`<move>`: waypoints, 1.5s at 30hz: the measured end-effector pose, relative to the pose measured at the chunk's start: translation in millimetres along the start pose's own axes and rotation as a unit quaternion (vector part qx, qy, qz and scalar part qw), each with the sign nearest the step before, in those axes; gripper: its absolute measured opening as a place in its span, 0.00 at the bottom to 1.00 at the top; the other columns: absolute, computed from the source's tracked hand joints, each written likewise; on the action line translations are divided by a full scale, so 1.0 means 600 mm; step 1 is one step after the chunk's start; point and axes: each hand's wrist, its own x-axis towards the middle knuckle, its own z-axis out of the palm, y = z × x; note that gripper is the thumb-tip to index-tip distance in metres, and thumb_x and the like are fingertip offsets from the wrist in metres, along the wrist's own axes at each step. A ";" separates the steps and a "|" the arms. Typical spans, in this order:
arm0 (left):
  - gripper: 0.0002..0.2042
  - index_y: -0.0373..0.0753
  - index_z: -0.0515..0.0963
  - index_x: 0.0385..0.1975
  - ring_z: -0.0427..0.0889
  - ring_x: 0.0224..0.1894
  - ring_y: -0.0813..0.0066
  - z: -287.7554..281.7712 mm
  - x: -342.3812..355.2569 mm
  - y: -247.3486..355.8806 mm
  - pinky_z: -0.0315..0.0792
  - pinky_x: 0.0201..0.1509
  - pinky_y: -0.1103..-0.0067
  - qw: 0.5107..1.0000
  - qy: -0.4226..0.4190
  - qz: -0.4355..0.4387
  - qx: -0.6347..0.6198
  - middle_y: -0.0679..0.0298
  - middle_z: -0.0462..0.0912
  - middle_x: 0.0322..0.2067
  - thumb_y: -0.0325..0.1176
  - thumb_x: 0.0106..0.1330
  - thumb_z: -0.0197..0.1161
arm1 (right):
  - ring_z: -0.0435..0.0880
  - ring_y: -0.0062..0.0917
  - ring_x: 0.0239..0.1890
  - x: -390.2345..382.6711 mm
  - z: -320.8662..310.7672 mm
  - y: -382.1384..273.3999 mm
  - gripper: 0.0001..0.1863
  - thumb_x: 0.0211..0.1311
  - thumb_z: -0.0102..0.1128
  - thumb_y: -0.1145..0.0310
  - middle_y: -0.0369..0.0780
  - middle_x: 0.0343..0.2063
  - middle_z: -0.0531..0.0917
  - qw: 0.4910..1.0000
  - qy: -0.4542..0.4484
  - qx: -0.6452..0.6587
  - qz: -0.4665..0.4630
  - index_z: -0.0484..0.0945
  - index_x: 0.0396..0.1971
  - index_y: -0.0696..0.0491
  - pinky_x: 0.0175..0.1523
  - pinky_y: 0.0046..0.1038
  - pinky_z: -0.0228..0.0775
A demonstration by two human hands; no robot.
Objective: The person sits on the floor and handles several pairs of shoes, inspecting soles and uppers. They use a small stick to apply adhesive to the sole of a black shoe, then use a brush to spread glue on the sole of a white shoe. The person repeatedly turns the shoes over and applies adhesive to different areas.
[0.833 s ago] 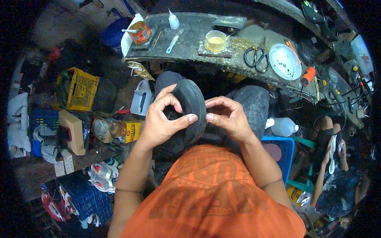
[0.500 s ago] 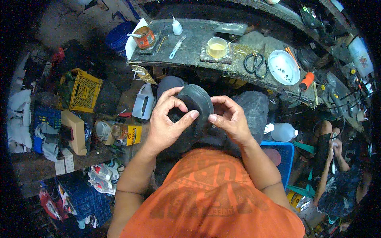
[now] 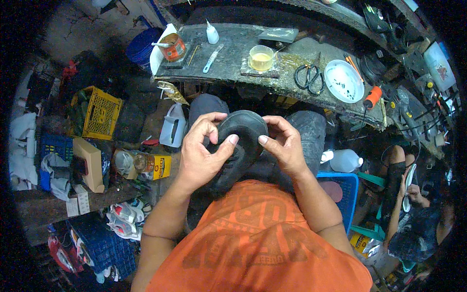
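A black shoe (image 3: 245,127) is held over my lap, its rounded toe pointing away from me and its upper facing up. My left hand (image 3: 203,153) grips the left side of the toe, thumb on top and fingers bent around the edge. On the other side my right hand (image 3: 286,148) pinches the toe's rim between thumb and fingers. The heel end of the shoe lies in shadow close to my orange shirt, so I cannot make it out well.
Across the bench (image 3: 228,53) ahead stand an open can (image 3: 174,47), a squeeze bottle (image 3: 212,33), a knife (image 3: 212,59), a cup of yellowish liquid (image 3: 261,58), scissors (image 3: 309,78) and a white bowl (image 3: 344,82). A blue crate (image 3: 351,207) and another person (image 3: 413,214) with a white piece are at right.
The shoe's toe has tipped down, so more of its upper shows. Both hands keep hold of it. The co-worker's white piece has been raised and turned.
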 end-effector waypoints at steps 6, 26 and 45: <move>0.18 0.39 0.66 0.28 0.81 0.46 0.72 0.001 -0.008 0.004 0.73 0.51 0.76 0.999 0.011 -0.023 -0.036 0.55 0.83 0.46 0.27 0.57 0.76 | 0.81 0.22 0.50 0.001 -0.004 -0.001 0.23 0.63 0.71 0.65 0.37 0.47 0.83 1.000 -0.005 -0.016 -0.022 0.78 0.55 0.57 0.59 0.28 0.73; 0.21 0.33 0.80 0.55 0.83 0.56 0.66 0.008 -0.037 -0.031 0.73 0.63 0.73 0.988 -0.095 -0.124 -0.006 0.54 0.85 0.52 0.33 0.62 0.72 | 0.80 0.21 0.52 0.017 -0.018 0.056 0.23 0.68 0.67 0.62 0.38 0.52 0.83 0.998 -0.064 -0.006 0.012 0.77 0.59 0.56 0.56 0.25 0.74; 0.30 0.32 0.75 0.60 0.83 0.56 0.52 0.000 -0.026 -0.052 0.75 0.61 0.67 0.983 -0.126 -0.096 0.091 0.46 0.82 0.54 0.42 0.61 0.73 | 0.81 0.15 0.40 0.026 -0.009 0.067 0.21 0.66 0.69 0.64 0.35 0.45 0.85 0.993 -0.012 -0.109 0.036 0.79 0.57 0.54 0.43 0.21 0.76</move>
